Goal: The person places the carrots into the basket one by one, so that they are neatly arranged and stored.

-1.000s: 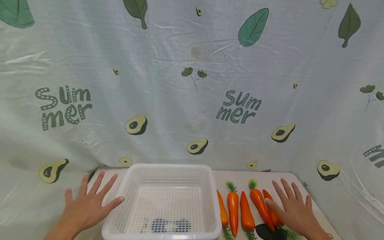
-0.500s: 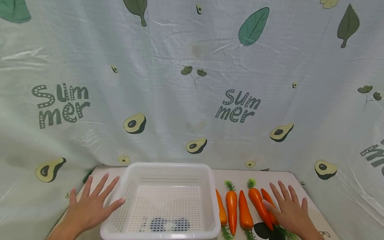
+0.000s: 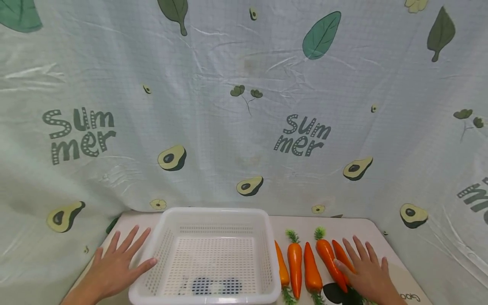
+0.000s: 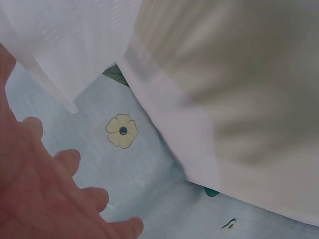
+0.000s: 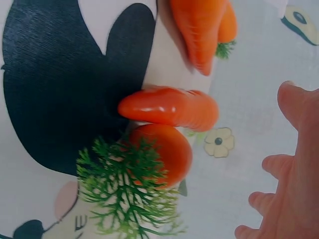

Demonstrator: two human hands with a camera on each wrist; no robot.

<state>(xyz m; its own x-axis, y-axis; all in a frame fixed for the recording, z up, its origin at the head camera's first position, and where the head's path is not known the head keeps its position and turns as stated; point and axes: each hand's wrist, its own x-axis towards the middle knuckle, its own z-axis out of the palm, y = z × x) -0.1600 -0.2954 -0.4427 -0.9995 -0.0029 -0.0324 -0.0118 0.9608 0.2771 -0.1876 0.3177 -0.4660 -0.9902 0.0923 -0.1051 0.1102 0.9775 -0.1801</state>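
Observation:
A white perforated plastic basket (image 3: 215, 215) stands on the table between my hands. To its left, my left hand (image 3: 114, 267) is spread with straight fingers, its thumb overlapping the basket's side in the head view. Several orange carrots with green tops lie in a row to the right of the basket, among them a slim upright-lying carrot (image 3: 295, 267) and a tilted carrot (image 3: 330, 260). My right hand (image 3: 370, 273) hovers with fingers spread at the rightmost carrot (image 3: 342, 254), its thumb overlapping it. In the right wrist view a leafy carrot top (image 5: 129, 189) shows close by. Both hands hold nothing.
The pale table (image 3: 366, 226) carries a dark printed figure (image 5: 50, 84) under the carrots. Behind and at both sides hangs a light curtain (image 3: 213, 127) printed with avocados, leaves and lettering. The basket's wall (image 4: 70, 45) fills the upper left of the left wrist view.
My right hand has shifted slightly down, showing more of the printed lettering beside the wrist. My left hand has lowered a little. The basket and carrots stay in place.

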